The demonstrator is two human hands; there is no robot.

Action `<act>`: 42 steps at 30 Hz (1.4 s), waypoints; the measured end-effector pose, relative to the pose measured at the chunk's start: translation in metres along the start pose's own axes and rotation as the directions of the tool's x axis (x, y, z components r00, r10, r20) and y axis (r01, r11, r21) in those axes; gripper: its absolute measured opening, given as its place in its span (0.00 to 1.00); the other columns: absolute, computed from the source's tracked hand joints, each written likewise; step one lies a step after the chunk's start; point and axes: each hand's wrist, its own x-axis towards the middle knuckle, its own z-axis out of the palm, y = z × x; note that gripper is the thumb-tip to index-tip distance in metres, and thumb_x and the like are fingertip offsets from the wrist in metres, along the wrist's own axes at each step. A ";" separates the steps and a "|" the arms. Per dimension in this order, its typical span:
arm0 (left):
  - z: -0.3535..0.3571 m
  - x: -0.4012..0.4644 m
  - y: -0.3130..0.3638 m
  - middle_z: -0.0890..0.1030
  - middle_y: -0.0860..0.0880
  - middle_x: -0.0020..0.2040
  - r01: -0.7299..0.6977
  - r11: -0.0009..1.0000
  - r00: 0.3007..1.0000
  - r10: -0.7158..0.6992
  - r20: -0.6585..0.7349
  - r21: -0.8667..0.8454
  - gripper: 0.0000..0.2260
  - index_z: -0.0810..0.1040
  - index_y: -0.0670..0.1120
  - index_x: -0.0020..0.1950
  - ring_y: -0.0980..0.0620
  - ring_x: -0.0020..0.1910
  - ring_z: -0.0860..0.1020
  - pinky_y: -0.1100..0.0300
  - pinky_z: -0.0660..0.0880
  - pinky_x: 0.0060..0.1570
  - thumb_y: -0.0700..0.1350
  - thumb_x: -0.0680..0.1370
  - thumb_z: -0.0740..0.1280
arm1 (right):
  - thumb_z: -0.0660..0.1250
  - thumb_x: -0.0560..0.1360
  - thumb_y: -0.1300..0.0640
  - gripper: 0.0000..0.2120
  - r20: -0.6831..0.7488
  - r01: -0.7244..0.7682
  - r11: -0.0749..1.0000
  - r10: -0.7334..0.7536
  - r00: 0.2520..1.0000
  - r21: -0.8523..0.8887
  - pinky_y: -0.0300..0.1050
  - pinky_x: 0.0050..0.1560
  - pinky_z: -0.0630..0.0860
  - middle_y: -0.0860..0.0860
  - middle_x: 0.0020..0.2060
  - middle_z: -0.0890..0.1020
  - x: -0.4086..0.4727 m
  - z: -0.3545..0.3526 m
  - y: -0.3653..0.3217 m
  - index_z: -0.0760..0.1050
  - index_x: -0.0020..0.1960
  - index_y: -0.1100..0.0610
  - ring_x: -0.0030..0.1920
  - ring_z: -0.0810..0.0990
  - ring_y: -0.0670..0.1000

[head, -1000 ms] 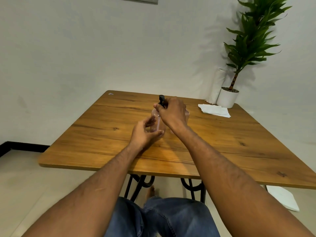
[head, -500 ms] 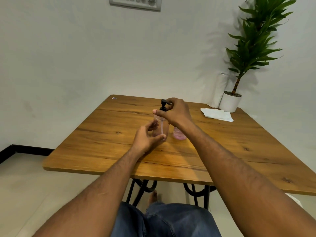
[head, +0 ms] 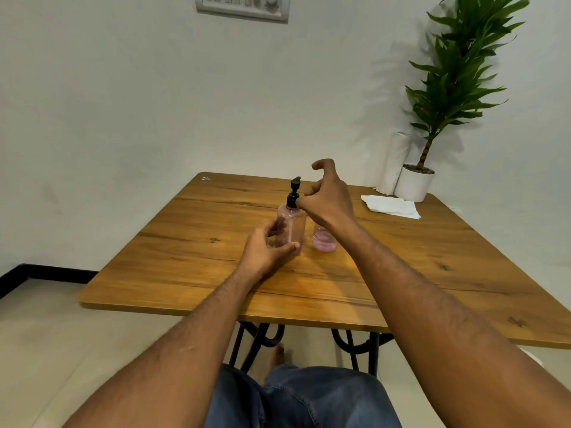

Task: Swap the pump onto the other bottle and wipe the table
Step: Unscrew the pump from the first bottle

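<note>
At about nine o'clock of the group, the left hand (head: 265, 247) curls around the lower body of the clear pink bottle (head: 292, 225), thumb on the near side and fingers on the far side. Whether it truly grips or only cups the plastic cannot be told, since the fingers look loosely set. The bottle stands upright near the middle of the wooden table (head: 191, 242), with the black pump (head: 293, 194) seated on its neck and the dip tube visible through the wall.

The bottle looks nearly empty, so it is probably light and easy to tip. Its smooth plastic may be slippery, and thin walls would likely dent under a hard squeeze. The best hold is judged to be low on the body for steadying, with turning force put on the ribbed black collar rather than on the slim nozzle head, which could bend or lift.

At three o'clock of the pump, the right hand (head: 329, 196) has thumb and a fingertip at the collar, the other fingers raised and spread. It appears to be pinching the collar, as if twisting.

Just beyond, at about four o'clock of the bottle and partly hidden by the right wrist, stands the second bottle (head: 324, 240), showing pink liquid at its base. It would be heavier and could spill if knocked.

Farther toward two o'clock lie the folded paper towels (head: 391, 206), soft and light, ready for wiping. Beyond them stand a paper roll (head: 394, 162) and a potted plant (head: 415, 183).
</note>
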 end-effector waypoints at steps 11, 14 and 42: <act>0.000 0.002 -0.003 0.76 0.49 0.73 -0.023 0.999 1.000 0.023 0.000 0.034 0.37 0.68 0.46 0.79 0.52 0.71 0.74 0.51 0.73 0.71 0.44 0.73 0.79 | 0.80 0.72 0.57 0.34 -0.023 0.025 0.999 -0.024 0.999 0.047 0.62 0.57 0.82 0.42 0.46 0.86 -0.004 0.022 0.012 0.66 0.70 0.41 0.52 0.85 0.47; -0.001 0.002 -0.005 0.76 0.50 0.73 -0.022 0.999 1.000 0.021 0.005 0.023 0.38 0.67 0.47 0.80 0.52 0.71 0.74 0.50 0.74 0.71 0.44 0.73 0.79 | 0.70 0.68 0.61 0.38 0.068 -0.040 0.994 0.033 0.997 0.098 0.64 0.65 0.78 0.46 0.57 0.87 -0.003 0.021 0.012 0.65 0.75 0.43 0.61 0.83 0.50; 0.004 0.005 -0.009 0.76 0.50 0.74 -0.024 0.999 1.000 0.025 -0.014 0.047 0.36 0.66 0.48 0.80 0.53 0.72 0.73 0.60 0.72 0.67 0.43 0.75 0.77 | 0.76 0.70 0.58 0.51 -0.056 -0.011 0.996 0.016 0.998 0.090 0.64 0.72 0.63 0.41 0.54 0.85 -0.018 0.023 0.012 0.49 0.82 0.41 0.57 0.79 0.44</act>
